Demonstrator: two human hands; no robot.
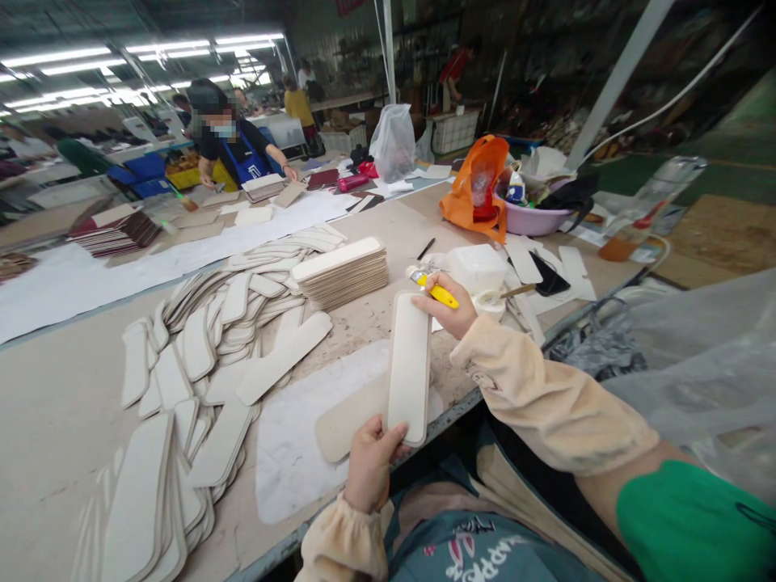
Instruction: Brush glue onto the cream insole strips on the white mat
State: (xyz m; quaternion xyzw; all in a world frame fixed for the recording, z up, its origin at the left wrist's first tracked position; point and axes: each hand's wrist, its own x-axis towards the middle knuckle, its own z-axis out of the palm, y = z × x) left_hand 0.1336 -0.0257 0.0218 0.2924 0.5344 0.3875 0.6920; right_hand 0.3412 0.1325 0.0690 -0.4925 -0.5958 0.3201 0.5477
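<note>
Left fingers pinched closed on the near end of a pale panel above the desk; right fingers closed around a yellow-handled brush, also touching the far end.

Held strip: looked like pale card or leather, matt and smooth-faced.
Brush handle: was yellow, apparently plastic, smooth.
Strip stack: had smooth, matt top and ridged, layered side.
Table: had a matt, paper-like tan covering, scuffed and speckled in places.
Table edge: looked like worn grey metal.
White sheet: looked thin, wrinkled and smudged.
Orange bag: seemed matt cloth, creased.
Purple basin: was smooth plastic.
Clear bag: was crinkled, translucent plastic with a light sheen.
Sleeve covers: were soft-looking beige cloth, matt and rumpled.
</note>
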